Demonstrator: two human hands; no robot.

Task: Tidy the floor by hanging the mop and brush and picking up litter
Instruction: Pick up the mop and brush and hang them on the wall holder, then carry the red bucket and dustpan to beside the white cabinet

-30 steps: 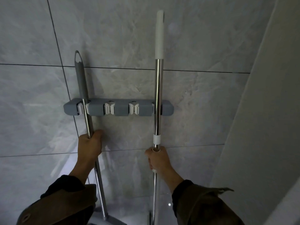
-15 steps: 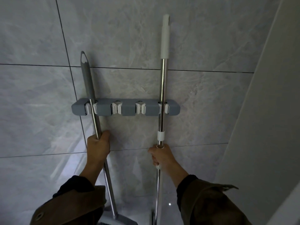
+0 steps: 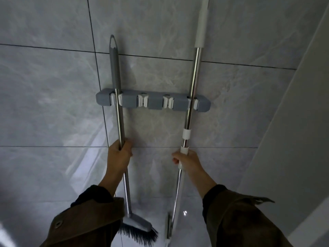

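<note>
A grey wall rack (image 3: 154, 102) with white clips is fixed to the tiled wall. The brush (image 3: 117, 111), a steel pole with a grey top grip and dark bristles at the bottom, sits in the leftmost clip. My left hand (image 3: 120, 153) is closed around its pole below the rack. The mop (image 3: 193, 82), a steel pole with a white top grip, sits in the rightmost clip. My right hand (image 3: 187, 160) grips its pole just under the white collar. The mop head is mostly out of view at the bottom edge.
Grey marble-look wall tiles (image 3: 53, 104) fill the view. A plain pale wall or door frame (image 3: 293, 139) stands close on the right. The two middle clips of the rack hold nothing. Glossy floor shows at the bottom.
The view has tilted down and shifted, so the rack sits further right and the brush head now shows. Both hands keep their grip on the poles.
</note>
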